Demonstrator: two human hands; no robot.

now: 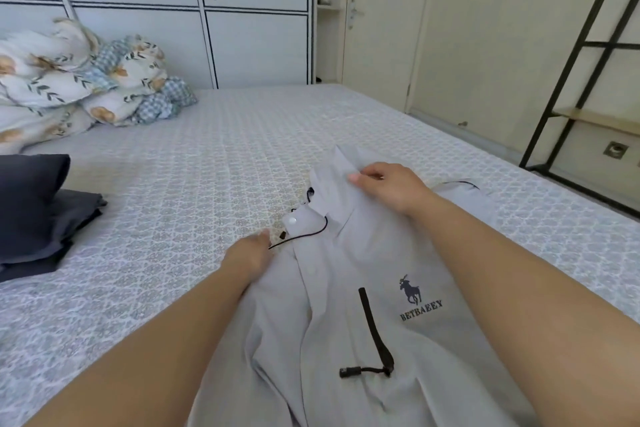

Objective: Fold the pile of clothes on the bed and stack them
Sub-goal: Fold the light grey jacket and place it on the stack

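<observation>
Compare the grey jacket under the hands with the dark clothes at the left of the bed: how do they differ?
The grey jacket is light and lies spread out, both hands on it; the dark clothes are navy, already folded and untouched. The jacket shows a horse logo, a zip and cords; the dark clothes look plain. Both lie on the patterned bed.

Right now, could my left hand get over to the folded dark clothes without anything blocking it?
Probably yes. The left hand rests at the grey jacket's edge, and only bare bedsheet lies between it and the folded dark clothes. Whether the arm stretches that far is uncertain.
</observation>
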